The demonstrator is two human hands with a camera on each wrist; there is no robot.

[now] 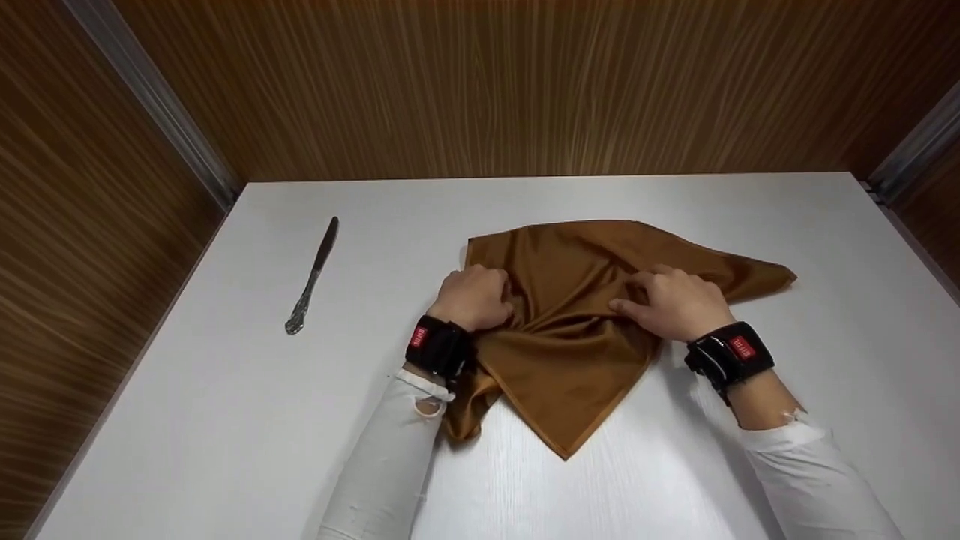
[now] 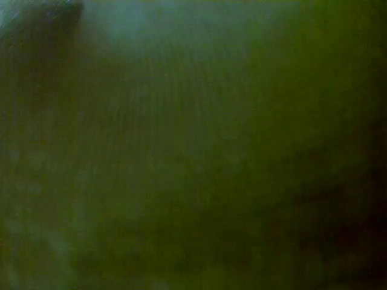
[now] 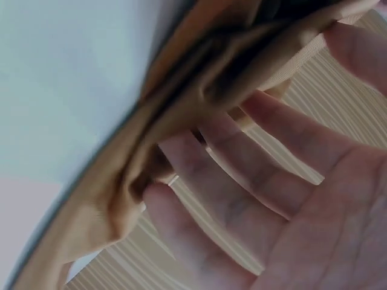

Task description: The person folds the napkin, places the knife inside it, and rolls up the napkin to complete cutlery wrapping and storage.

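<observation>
The left hand [image 1: 474, 298] is curled into a loose fist, bunching the left edge of the brown cloth [image 1: 577, 315] just left of the frame's centre. The right hand [image 1: 675, 304], a little right of centre, pinches a raised fold of the same cloth; the right wrist view shows its fingers [image 3: 254, 181] hooked under gathered fabric. The left wrist view is a dark blur and tells nothing.

The cloth lies rumpled in the middle of the white table [image 1: 225, 420], one corner pointing to the lower centre, another to the right. To fold it well, I judge both hands should keep even tension so the slippery fabric lies flat.

A knife [image 1: 312, 277] rests at the upper left, well apart.
</observation>
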